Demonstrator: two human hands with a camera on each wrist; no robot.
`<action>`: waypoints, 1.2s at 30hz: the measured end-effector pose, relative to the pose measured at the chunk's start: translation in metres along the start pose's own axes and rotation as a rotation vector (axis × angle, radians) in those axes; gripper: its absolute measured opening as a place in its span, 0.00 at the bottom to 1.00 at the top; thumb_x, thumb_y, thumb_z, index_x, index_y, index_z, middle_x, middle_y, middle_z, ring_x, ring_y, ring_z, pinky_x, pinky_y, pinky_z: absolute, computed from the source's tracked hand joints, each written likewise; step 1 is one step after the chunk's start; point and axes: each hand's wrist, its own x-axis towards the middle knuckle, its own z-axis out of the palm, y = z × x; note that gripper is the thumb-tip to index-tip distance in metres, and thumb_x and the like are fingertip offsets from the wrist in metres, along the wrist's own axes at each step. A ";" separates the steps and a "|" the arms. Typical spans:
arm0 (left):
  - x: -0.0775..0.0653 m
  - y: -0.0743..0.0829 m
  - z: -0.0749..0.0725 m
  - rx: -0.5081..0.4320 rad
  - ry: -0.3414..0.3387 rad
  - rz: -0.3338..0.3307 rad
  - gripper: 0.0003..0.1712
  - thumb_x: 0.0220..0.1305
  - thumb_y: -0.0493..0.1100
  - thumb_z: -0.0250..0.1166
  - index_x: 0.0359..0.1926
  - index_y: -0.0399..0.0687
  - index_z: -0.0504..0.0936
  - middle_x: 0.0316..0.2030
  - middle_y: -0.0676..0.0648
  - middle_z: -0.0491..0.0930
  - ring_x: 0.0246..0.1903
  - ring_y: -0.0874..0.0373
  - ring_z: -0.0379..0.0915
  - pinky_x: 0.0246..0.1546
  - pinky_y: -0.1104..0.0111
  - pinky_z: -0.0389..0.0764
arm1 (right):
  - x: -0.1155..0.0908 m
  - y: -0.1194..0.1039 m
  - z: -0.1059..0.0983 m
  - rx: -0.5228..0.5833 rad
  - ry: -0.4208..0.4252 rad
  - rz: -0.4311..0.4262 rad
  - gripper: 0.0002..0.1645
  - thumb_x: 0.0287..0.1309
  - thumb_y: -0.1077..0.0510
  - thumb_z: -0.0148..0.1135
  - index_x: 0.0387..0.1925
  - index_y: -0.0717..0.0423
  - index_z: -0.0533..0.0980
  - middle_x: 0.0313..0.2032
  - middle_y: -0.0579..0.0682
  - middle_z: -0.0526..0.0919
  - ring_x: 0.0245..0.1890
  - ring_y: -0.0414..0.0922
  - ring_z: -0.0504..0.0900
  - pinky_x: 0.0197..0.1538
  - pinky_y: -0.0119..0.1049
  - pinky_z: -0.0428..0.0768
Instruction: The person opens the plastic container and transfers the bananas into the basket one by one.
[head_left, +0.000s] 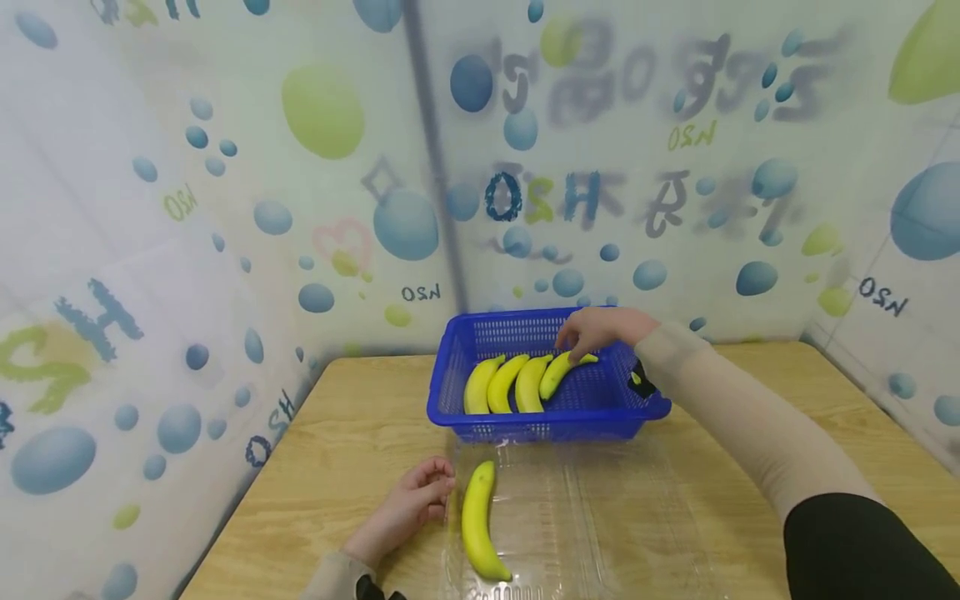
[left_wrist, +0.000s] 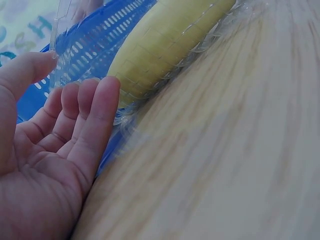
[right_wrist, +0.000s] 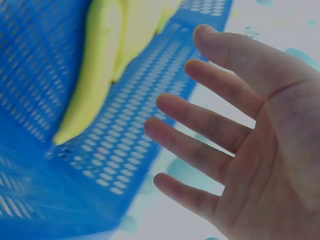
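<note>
My right hand [head_left: 596,329] reaches over the blue plastic basket [head_left: 540,425], its fingers at the rightmost banana [head_left: 557,375] in the head view. In the right wrist view, the right hand [right_wrist: 240,125] has its fingers spread, with nothing between them, beside the bananas [right_wrist: 100,65]. Several yellow bananas lie side by side in the basket. Nearer the front, a single banana [head_left: 478,521] lies lengthwise at the left side of a clear plastic container [head_left: 615,517]. My left hand [head_left: 412,504] rests at the container's left edge, fingers loosely bent; the left wrist view shows its fingertips [left_wrist: 107,85] close to that banana [left_wrist: 155,50].
The wooden table [head_left: 300,467] carries both the basket and the clear container, with the basket directly behind the container. A patterned curtain [head_left: 360,192] with blue and green spots stands along the back and sides of the table.
</note>
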 end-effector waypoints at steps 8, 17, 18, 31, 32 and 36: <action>-0.001 -0.001 0.000 0.001 0.013 -0.003 0.07 0.69 0.37 0.56 0.45 0.41 0.67 0.32 0.51 0.69 0.29 0.64 0.69 0.30 0.72 0.77 | -0.026 -0.039 -0.015 -0.068 0.076 -0.197 0.23 0.60 0.55 0.64 0.57 0.54 0.76 0.52 0.50 0.80 0.52 0.50 0.77 0.54 0.45 0.76; -0.001 0.000 0.001 -0.009 0.008 0.002 0.06 0.69 0.37 0.56 0.44 0.43 0.68 0.31 0.52 0.68 0.28 0.64 0.69 0.30 0.72 0.77 | -0.042 -0.088 -0.008 -0.134 0.100 -0.325 0.24 0.60 0.55 0.65 0.58 0.51 0.76 0.55 0.46 0.80 0.54 0.45 0.77 0.56 0.41 0.76; -0.001 0.000 0.001 -0.009 0.007 0.001 0.06 0.69 0.37 0.56 0.44 0.43 0.68 0.31 0.52 0.68 0.28 0.64 0.68 0.30 0.72 0.77 | -0.043 -0.092 -0.005 -0.143 0.104 -0.340 0.24 0.60 0.55 0.65 0.58 0.51 0.76 0.55 0.45 0.80 0.53 0.44 0.77 0.55 0.40 0.76; -0.002 0.000 0.002 -0.021 0.006 -0.012 0.06 0.69 0.37 0.56 0.44 0.43 0.68 0.32 0.51 0.69 0.29 0.63 0.70 0.30 0.71 0.77 | -0.043 -0.135 0.032 -0.222 0.131 -0.603 0.25 0.57 0.53 0.69 0.57 0.44 0.77 0.53 0.39 0.79 0.50 0.35 0.76 0.53 0.29 0.74; -0.002 0.000 0.002 -0.023 0.005 -0.013 0.06 0.69 0.37 0.56 0.44 0.43 0.68 0.33 0.51 0.69 0.29 0.63 0.70 0.30 0.71 0.77 | -0.042 -0.137 0.036 -0.231 0.138 -0.629 0.25 0.57 0.54 0.69 0.57 0.44 0.77 0.53 0.39 0.79 0.49 0.34 0.76 0.52 0.28 0.74; -0.001 0.000 0.001 -0.012 0.005 -0.015 0.06 0.70 0.37 0.55 0.44 0.44 0.67 0.33 0.51 0.69 0.29 0.63 0.70 0.30 0.71 0.77 | -0.040 -0.147 0.052 -0.282 0.172 -0.726 0.25 0.56 0.53 0.69 0.57 0.46 0.77 0.54 0.41 0.78 0.51 0.35 0.76 0.53 0.27 0.73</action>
